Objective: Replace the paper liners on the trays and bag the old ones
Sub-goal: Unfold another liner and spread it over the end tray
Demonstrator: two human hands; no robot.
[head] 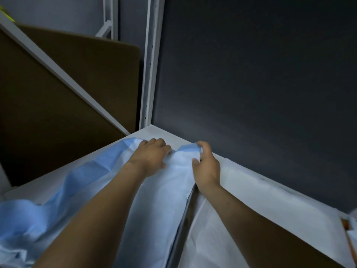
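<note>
A pale blue and white paper liner (158, 192) lies crumpled over the left tray on a white shelf (170, 135). My left hand (150, 156) rests on the liner's far edge with fingers curled over it. My right hand (206, 167) pinches the liner's far right corner, which is folded up and shows its blue side. A second tray to the right carries a flat white liner (251, 196). A dark gap (185, 215) runs between the two trays.
A dark back wall (251, 84) rises right behind the shelf. A white slotted upright (149, 74) stands at the shelf's far left corner. Brown board (77, 84) and a white diagonal brace (58, 72) fill the left. An orange object (345, 225) peeks in at the right edge.
</note>
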